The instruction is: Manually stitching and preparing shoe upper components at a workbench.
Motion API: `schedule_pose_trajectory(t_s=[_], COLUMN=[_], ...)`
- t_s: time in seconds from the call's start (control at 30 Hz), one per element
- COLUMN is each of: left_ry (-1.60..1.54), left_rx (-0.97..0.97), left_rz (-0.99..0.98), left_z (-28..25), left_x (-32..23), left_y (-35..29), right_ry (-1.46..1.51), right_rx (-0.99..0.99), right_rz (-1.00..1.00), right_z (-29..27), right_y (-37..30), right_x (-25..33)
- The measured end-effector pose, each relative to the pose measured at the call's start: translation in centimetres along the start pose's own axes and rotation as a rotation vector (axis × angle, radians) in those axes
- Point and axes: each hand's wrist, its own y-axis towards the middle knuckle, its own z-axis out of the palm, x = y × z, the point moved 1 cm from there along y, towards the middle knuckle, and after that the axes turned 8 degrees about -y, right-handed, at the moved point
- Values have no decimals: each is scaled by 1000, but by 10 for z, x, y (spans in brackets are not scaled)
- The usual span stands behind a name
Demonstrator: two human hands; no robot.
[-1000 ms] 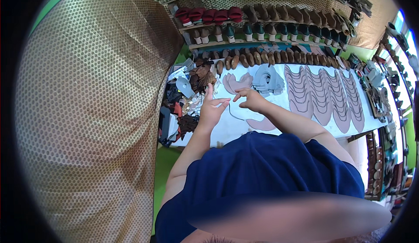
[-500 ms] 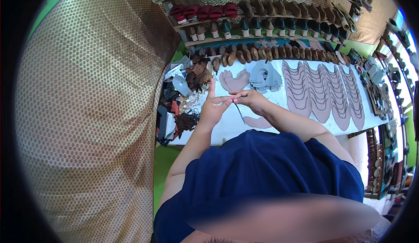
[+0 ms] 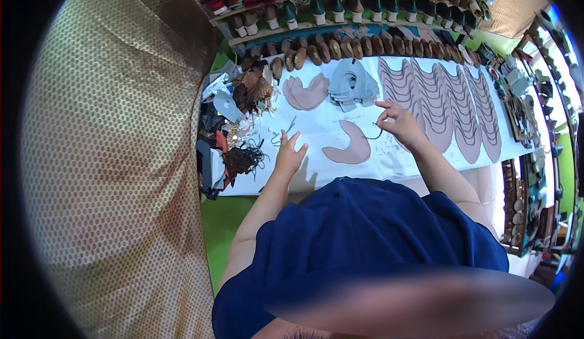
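A thin dark strip (image 3: 372,137) hangs from my right hand (image 3: 398,125), which pinches its end between thumb and finger. The strip's lower end reaches the edge of a pinkish-beige crescent-shaped piece (image 3: 358,150) lying flat on the white table (image 3: 316,174); I cannot tell whether it is attached. My left hand (image 3: 292,154) is empty, its fingers spread, over the table's left part. Just beyond those fingers lies a slim dark tool that looks like scissors (image 3: 285,134).
Stacked beige pieces (image 3: 304,94) and grey cut pieces (image 3: 354,83) lie farther back. Rows of overlapping dark-edged pieces (image 3: 432,95) cover the right. Brown scraps (image 3: 252,88) and dark strips (image 3: 244,161) crowd the left edge. Shelved shoes (image 3: 337,10) stand behind; a patterned curtain (image 3: 121,156) hangs left.
My hands, together before, have parted. The right has moved right with the strip; the left has lowered and opened. The crescent piece now shows fully, and the view has shifted.
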Motion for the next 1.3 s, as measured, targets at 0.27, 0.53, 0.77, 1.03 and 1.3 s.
schedule_pose_trajectory(t_s=[0.27,0.53,0.77,1.03,1.3], left_ry=[530,564,543,541,569], left_rx=[280,274,251,272,279], left_rz=[22,178,200,221,197], left_z=[63,85,85,80,84], left_x=[27,56,59,51,53], left_y=[-11,-10,-10,-9,-9], right_ry=[-354,-442,-494,-604,-433], right_rx=[191,5,60,99,68], right_rz=[-186,-289,-230,-202,-124], right_z=[133,226,238,240,219], right_y=[7,23,23,26,28], right_x=[-112,-116,-123,-109,-121])
